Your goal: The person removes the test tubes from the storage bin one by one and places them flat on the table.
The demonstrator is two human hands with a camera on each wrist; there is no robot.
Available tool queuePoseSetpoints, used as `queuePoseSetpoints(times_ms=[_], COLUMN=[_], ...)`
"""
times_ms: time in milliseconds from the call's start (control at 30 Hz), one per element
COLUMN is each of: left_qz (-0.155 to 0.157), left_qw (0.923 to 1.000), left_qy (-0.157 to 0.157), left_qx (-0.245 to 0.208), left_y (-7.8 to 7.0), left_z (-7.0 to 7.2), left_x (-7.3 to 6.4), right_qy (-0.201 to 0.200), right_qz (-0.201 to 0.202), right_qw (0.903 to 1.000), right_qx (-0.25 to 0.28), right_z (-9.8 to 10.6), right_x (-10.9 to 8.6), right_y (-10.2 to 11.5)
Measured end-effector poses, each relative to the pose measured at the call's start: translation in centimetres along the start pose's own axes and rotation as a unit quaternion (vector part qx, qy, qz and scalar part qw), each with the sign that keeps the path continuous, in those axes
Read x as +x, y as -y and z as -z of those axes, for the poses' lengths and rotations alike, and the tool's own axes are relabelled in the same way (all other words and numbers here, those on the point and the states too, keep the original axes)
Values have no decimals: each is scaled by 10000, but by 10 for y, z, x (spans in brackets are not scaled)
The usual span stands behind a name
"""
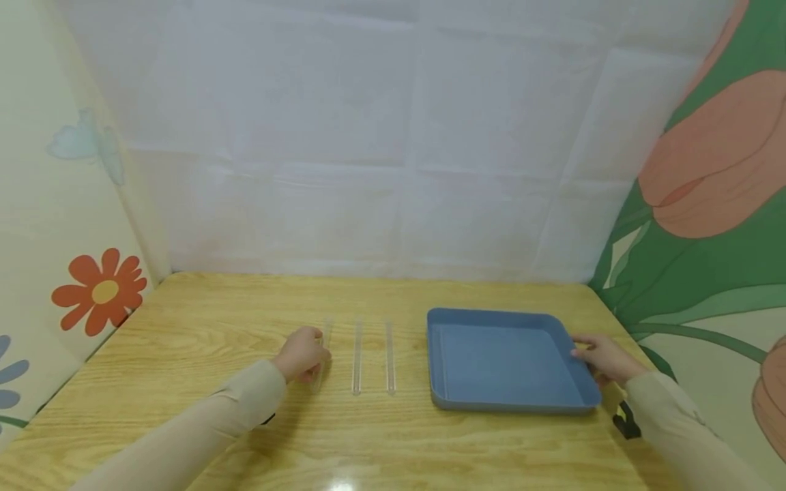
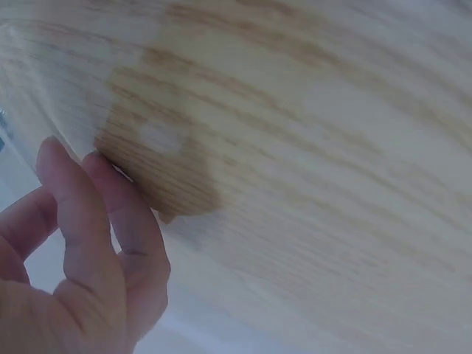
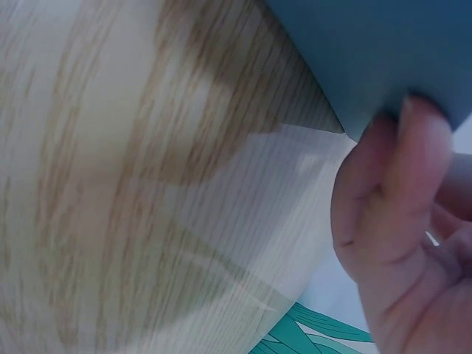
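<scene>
In the head view, my left hand (image 1: 303, 354) is over the leftmost of several thin, clear, tube-like strips. Its thumb and fingertips pinch this clear strip (image 1: 317, 382) near the middle; the fingers cover part of it. To its right lie a second clear strip (image 1: 357, 358) and a third clear strip (image 1: 389, 358), roughly parallel on the table. My right hand (image 1: 604, 358) grips the right wall of a shallow blue tray (image 1: 510, 411). In the right wrist view, curled fingers (image 3: 417, 169) press against the tray's outer wall (image 3: 369, 59).
A faint clear strip (image 1: 443, 361) seems to lie inside the tray along its left wall. The wood-grain table (image 1: 368, 450) meets a white sheet (image 1: 368, 170) at the back. Flower-painted walls stand at left and right.
</scene>
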State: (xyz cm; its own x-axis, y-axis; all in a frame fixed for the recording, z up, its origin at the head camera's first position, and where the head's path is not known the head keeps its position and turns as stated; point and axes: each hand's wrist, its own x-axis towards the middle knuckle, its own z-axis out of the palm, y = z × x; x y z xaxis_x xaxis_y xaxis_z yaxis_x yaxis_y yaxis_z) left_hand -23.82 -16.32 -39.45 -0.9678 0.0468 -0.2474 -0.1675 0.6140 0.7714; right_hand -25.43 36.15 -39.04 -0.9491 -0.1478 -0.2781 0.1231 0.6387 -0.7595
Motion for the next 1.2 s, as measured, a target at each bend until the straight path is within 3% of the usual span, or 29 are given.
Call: queuePoseSetpoints(times_ms=[300, 400, 567, 800, 967, 1200], left_qz=[-399, -402, -325, 18, -48, -353], left_qw=[9922, 9906, 9916, 9983, 9982, 9952], left_qy=[-309, -319, -308, -118, -214, -338], left_qx=[1139, 1267, 1215, 572, 555, 842], left_y=[2, 3, 3, 5, 5, -7], left_z=[-5, -6, -5, 3, 12, 23], left_x=[2, 2, 3, -3, -10, -24], right_qy=[27, 17, 1, 7, 32, 34], right_qz=[7, 3, 4, -57, -32, 45], right_qw=[10000, 10000, 10000, 10000, 10000, 10000], right_qx=[48, 37, 31, 31, 61, -12], right_z=[0, 0, 0, 0, 1, 1], right_x=[0, 0, 0, 1, 2, 3], right_y=[-1, 0, 1, 1, -1, -3])
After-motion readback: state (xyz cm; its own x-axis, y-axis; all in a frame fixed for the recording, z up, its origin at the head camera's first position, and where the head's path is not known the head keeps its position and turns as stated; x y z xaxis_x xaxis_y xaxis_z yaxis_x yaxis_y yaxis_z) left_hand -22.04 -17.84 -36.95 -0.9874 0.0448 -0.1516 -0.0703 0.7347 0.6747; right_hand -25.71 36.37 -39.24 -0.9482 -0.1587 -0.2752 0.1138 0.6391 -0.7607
